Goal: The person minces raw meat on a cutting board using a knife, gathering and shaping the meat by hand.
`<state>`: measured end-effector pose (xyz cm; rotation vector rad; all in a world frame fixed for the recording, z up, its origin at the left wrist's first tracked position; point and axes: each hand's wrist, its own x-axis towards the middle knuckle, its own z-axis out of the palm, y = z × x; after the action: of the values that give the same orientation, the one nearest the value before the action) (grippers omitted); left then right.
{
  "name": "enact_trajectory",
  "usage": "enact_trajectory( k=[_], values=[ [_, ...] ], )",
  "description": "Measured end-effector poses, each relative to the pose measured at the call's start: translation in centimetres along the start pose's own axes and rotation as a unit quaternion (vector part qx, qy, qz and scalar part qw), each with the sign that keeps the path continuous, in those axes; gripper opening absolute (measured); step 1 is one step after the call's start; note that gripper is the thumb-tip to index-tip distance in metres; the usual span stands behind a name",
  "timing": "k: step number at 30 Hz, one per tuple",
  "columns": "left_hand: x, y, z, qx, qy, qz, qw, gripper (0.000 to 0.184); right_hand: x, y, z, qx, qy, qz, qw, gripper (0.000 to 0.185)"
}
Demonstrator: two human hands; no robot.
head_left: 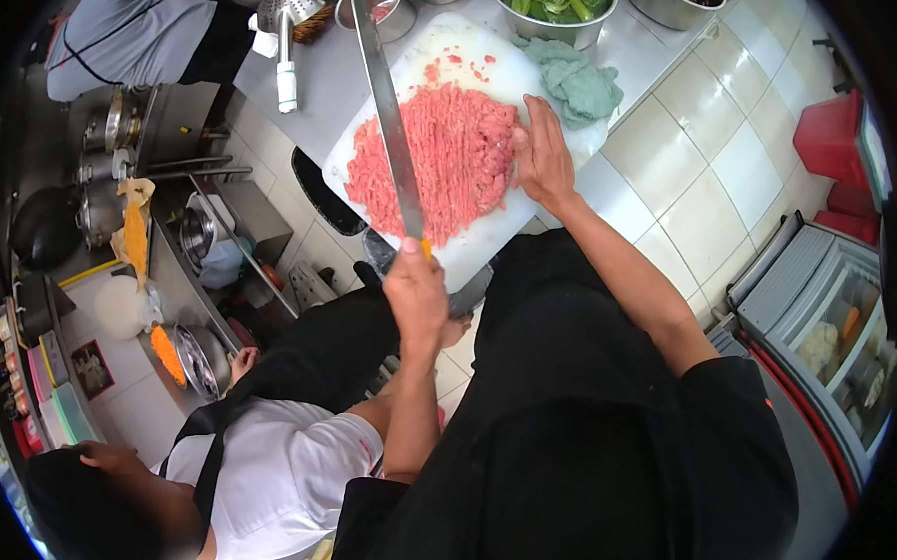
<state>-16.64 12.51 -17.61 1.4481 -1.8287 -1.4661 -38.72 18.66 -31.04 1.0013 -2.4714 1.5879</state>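
The left hand (415, 293) is gripping a long, stiff-looking steel knife (390, 122) by its yellow handle (427, 249), the safe hold, across soft, likely slippery pink minced meat (460, 159) on a white board (458, 41) atop the metal tabletop (318, 111), the unclenched right hand (546, 158) flanking the mound.

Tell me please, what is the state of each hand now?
Left hand: closed, holding the knife.
Right hand: open, at the edge of the minced meat.

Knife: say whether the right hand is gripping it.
No, the left hand holds the knife by its handle, while the right hand is open at the edge of the minced meat.
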Motion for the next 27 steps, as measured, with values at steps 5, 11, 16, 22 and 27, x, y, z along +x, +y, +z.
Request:
enact_trajectory(
  k=[5,11,16,22,27],
  values=[
    [3.0,-6.4,2.8,0.283,-0.103,-0.05,0.952,0.064,0.6,0.0,0.0,0.017,0.007,-0.007,1.0,0.059],
    [-0.5,0.8,1.9,0.043,-0.035,0.045,0.997,0.056,0.1,0.2,-0.2,0.007,0.005,-0.013,1.0,0.063],
    [2.5,-5.4,4.6,0.217,-0.111,-0.062,0.968,0.057,0.5,0.2,0.0,-0.001,0.01,-0.024,1.0,0.064],
    [-0.2,1.9,2.1,0.089,-0.047,-0.002,0.995,0.072,0.4,0.2,0.1,0.006,0.018,-0.028,0.999,0.064],
    [2.8,-4.6,4.3,0.271,-0.095,-0.038,0.957,0.072,0.6,0.4,0.3,0.003,0.017,-0.038,0.999,0.064]
  ],
)
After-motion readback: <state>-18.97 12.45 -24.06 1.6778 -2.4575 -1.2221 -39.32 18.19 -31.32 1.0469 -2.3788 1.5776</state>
